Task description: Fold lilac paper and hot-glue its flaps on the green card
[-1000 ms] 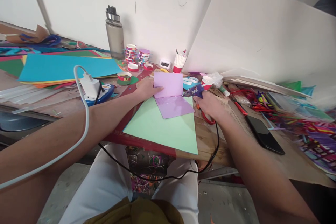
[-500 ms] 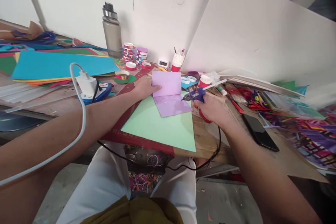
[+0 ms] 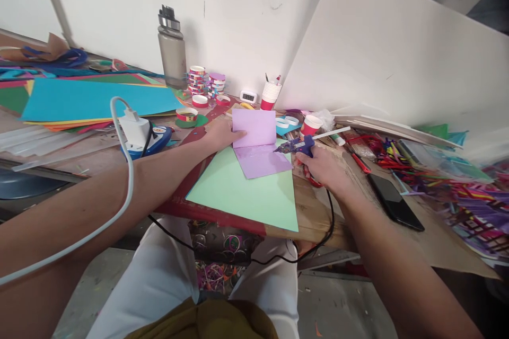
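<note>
A folded sheet of purple paper [image 3: 253, 128] has its back half raised and its front half lying on light green paper [image 3: 246, 196]. My left hand [image 3: 222, 135] pinches the left edge of the raised half, thumb in front. My right hand [image 3: 322, 164] is closed around a blue glue gun [image 3: 299, 146] with a white glue stick poking out of its back. The gun's nozzle points left, at the right part of the purple sheet's lower half near the fold. A black cord hangs from the gun below the table edge.
Behind the papers are a red-and-white cup stack [image 3: 270, 96], a small clock [image 3: 248, 96] and a bottle [image 3: 172, 53]. A white charger [image 3: 135, 130] and coloured sheets [image 3: 95, 98] lie left. On the right are a phone [image 3: 393, 201], a red cutter [image 3: 360, 163] and craft strips.
The whole view has shifted slightly. Both hands keep their grips, and the glue gun's nozzle has moved very slightly left relative to the purple paper.
</note>
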A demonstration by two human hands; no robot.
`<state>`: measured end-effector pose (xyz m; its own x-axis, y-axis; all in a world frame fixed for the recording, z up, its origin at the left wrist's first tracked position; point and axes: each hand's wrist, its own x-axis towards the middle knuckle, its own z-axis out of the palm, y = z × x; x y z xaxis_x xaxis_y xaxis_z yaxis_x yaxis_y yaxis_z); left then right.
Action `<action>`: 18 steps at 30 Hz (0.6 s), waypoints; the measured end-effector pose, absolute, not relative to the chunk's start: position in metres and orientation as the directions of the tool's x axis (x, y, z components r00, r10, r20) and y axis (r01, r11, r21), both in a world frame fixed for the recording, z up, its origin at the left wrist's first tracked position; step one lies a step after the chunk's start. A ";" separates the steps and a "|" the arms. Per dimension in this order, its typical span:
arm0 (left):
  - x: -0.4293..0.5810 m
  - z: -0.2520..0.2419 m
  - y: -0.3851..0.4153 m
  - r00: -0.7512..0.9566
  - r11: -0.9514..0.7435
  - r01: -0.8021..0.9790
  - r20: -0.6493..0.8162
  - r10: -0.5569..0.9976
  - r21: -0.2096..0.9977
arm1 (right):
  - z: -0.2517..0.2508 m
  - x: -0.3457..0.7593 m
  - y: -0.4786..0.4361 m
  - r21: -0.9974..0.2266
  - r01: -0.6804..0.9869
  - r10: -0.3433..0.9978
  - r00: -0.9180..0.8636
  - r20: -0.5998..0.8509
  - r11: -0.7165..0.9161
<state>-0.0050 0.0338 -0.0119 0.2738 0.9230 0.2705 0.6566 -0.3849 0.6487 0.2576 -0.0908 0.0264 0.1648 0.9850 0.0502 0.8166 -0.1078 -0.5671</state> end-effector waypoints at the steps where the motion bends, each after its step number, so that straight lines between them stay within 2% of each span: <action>1: -0.005 -0.012 0.034 0.278 -0.388 0.652 0.271 0.922 0.651 | 0.023 0.260 -0.090 -0.705 0.696 0.984 0.179 -0.014 -0.136; 2: -0.005 -0.012 0.034 0.285 -0.392 0.648 0.270 0.920 0.653 | 0.021 0.261 -0.091 -0.818 0.552 0.981 0.178 -0.074 -0.162; 4: -0.006 -0.011 0.034 0.295 -0.397 0.641 0.266 0.918 0.657 | 0.019 0.264 -0.092 -0.946 0.274 0.980 0.141 -0.138 -0.173; 7: -0.007 -0.010 0.034 0.294 -0.412 0.635 0.289 0.911 0.654 | 0.021 0.272 -0.095 -0.985 -0.005 0.981 0.099 -0.170 -0.170; 10: -0.007 -0.009 0.032 0.286 -0.406 0.645 0.288 0.914 0.647 | 0.026 0.288 -0.093 -0.977 -0.146 0.967 0.179 -0.182 -0.157; 12: -0.006 -0.007 0.029 0.285 -0.386 0.668 0.260 0.923 0.636 | 0.029 0.305 -0.088 -0.977 -0.167 0.945 0.275 -0.177 -0.134; 14: -0.005 -0.006 0.026 0.293 -0.381 0.691 0.244 0.925 0.614 | 0.031 0.324 -0.082 -0.984 -0.118 0.897 0.407 -0.171 -0.134; 18: -0.003 -0.003 0.023 0.337 -0.416 0.700 0.244 0.909 0.580 | 0.027 0.362 -0.073 -0.959 0.152 0.756 0.649 -0.087 -0.240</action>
